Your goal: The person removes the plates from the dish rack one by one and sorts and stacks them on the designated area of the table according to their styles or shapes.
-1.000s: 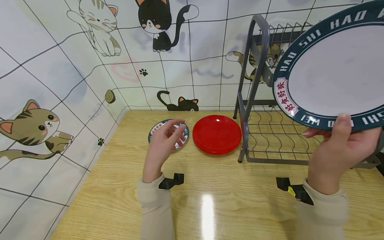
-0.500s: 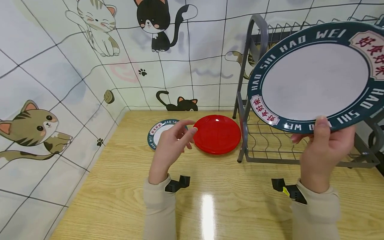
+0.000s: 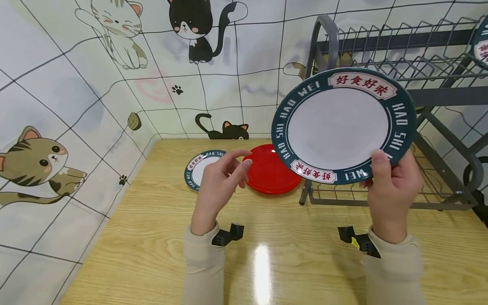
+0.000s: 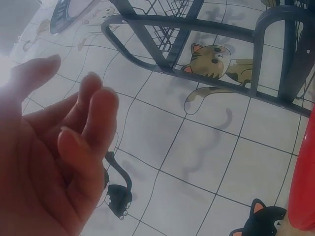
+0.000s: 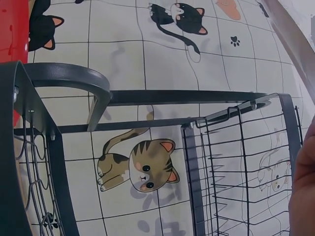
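A large white oval plate [image 3: 337,127] with a dark green lettered rim is held up, tilted, in front of the dish rack. My right hand [image 3: 394,192] pinches its lower right edge, thumb on the face and fingers behind. My left hand [image 3: 219,184] hovers over the table with loosely bent fingers and nothing in them; the left wrist view shows the bare palm [image 4: 54,162]. Behind it, partly hidden, lies a smaller plate [image 3: 196,173] with the same green rim. A red plate [image 3: 267,180] sits to its right, partly covered by the held plate in the head view.
A grey two-tier wire dish rack [image 3: 431,97] stands at the right against the cat-patterned wall [image 3: 225,93]. Another green-rimmed plate [image 3: 482,48] shows on its upper tier at the right edge. The wooden table [image 3: 289,254] stretches toward me.
My right hand has brought the oval plate left and down from the upper right, turning it fully into view. My left hand has shifted slightly right, off the small plate toward the red one.
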`<state>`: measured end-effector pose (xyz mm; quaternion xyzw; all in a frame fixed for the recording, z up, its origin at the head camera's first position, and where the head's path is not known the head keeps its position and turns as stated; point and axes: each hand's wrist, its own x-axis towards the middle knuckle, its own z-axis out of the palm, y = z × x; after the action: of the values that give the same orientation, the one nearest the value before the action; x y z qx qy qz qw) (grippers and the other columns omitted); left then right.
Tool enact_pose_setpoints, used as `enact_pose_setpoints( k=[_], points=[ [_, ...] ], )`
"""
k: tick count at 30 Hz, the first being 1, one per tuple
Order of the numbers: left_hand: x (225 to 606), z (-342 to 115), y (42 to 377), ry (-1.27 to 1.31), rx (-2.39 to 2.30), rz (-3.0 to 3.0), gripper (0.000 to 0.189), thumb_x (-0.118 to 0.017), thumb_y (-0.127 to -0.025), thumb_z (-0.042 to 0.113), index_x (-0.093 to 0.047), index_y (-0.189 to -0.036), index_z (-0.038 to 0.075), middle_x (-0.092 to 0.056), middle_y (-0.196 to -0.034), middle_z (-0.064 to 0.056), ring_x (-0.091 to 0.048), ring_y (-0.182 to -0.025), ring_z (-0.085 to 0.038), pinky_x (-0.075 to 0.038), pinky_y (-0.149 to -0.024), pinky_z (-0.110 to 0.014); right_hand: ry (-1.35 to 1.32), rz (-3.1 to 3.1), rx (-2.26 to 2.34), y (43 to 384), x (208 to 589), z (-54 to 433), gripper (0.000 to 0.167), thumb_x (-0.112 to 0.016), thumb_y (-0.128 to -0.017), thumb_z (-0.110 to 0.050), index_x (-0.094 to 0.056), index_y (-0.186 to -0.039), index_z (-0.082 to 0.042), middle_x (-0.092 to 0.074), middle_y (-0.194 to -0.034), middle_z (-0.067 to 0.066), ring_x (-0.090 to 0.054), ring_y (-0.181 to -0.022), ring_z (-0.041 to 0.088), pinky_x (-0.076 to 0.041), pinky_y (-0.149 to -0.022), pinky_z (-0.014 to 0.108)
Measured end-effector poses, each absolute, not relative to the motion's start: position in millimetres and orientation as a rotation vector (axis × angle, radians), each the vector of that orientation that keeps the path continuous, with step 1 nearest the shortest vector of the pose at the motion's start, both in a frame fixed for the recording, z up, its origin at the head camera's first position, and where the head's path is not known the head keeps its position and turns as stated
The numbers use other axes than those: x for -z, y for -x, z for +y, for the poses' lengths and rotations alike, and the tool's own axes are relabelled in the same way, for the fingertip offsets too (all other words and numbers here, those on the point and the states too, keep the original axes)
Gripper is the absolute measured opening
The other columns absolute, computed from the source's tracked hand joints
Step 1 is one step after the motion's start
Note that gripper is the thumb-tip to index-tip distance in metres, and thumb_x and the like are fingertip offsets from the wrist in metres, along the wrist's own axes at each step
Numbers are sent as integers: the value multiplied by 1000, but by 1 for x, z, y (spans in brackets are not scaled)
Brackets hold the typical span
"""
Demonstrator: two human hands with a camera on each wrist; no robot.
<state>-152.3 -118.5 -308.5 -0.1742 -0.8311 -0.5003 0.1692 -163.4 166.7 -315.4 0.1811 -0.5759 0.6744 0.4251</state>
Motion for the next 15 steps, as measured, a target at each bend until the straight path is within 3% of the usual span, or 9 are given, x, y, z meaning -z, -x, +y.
enact_pose_setpoints(
  k=[4, 8, 15],
  points=[
    [295, -114, 142, 512, 1414, -2355, 23, -53, -90, 19, -59, -110, 9, -56, -65, -5, -55, -54, -16, -40, -49, -26, -448, -1543, -1601, 163, 319, 166, 20, -51, -84, 1, -55, -96, 16, -62, -74, 14, -48, -42, 9, -37, -40, 13],
    [298, -114, 144, 531, 1414, -2314, 25, -53, -90, 19, -58, -111, 8, -56, -65, -4, -55, -54, -15, -40, -48, -26, -501, -1591, -1586, 162, 321, 166, 20, -53, -85, 1, -55, -98, 16, -63, -75, 13, -47, -42, 8, -36, -40, 13],
    [321, -118, 160, 564, 1424, -2238, 27, -53, -89, 34, -57, -113, 22, -54, -64, 7, -54, -53, -7, -42, -45, -27, -562, -1646, -1537, 162, 319, 166, 21, -55, -85, 1, -56, -99, 17, -63, -75, 12, -46, -42, 7, -35, -39, 13]
  ],
)
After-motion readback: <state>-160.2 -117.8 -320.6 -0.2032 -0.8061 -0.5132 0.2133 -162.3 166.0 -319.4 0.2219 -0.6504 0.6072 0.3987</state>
